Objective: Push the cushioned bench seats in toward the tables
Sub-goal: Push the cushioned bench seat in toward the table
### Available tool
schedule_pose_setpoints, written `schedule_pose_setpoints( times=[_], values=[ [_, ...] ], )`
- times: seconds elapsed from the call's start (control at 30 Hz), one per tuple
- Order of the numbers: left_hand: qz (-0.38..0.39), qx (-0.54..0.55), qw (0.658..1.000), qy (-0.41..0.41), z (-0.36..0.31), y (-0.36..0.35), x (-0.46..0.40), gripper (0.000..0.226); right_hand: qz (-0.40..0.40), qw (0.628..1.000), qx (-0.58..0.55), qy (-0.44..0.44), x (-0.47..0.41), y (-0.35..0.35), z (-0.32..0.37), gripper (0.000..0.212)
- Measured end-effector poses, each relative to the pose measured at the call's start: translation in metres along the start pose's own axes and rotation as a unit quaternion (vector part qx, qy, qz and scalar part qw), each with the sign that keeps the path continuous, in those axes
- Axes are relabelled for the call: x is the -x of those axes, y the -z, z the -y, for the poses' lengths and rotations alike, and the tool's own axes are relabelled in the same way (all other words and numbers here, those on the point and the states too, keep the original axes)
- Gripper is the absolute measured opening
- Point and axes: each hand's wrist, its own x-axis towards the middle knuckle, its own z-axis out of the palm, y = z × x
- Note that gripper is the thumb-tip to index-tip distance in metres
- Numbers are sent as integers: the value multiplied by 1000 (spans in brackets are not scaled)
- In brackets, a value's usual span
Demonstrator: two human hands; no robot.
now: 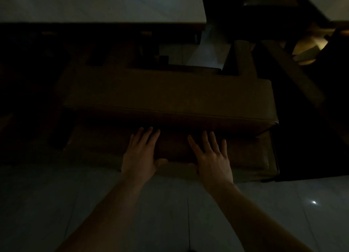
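The scene is very dim. A brown cushioned bench seat [166, 98] lies across the middle of the view, its far side near a pale-topped table [98, 4]. Below it a second brown cushioned block [243, 157] sticks out toward me at floor level. My left hand [140, 152] and my right hand [210, 155] lie flat on this lower block, fingers spread and pointing at the table, thumbs on its near edge. Neither hand grips anything.
Pale tiled floor [170, 214] fills the near part of the view. Dark table legs [149, 49] stand under the table. Another dark seat [294, 81] and a second table corner [332, 2] lie at the right. A bright patch [309, 47] glows at the upper right.
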Motion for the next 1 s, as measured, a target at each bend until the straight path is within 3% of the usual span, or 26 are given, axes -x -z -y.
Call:
schedule_pose_setpoints(
  times=[0.13, 0.33, 0.7, 1.0],
  values=[
    [19, -12, 1000, 4, -6, 18, 2, 97, 55, 998, -9, -11, 4, 22, 5, 90],
    [3, 12, 1000, -24, -10, 68, 11, 97, 75, 995, -30, -60, 22, 65, 19, 89],
    [14, 39, 998, -55, -37, 181, 26, 100, -5, 992, -41, -117, 80, 184, 42, 81],
    [-30, 58, 989, -132, -151, 237, 38, 99, -71, 981, -47, -172, 161, 260, -15, 86]
  ],
)
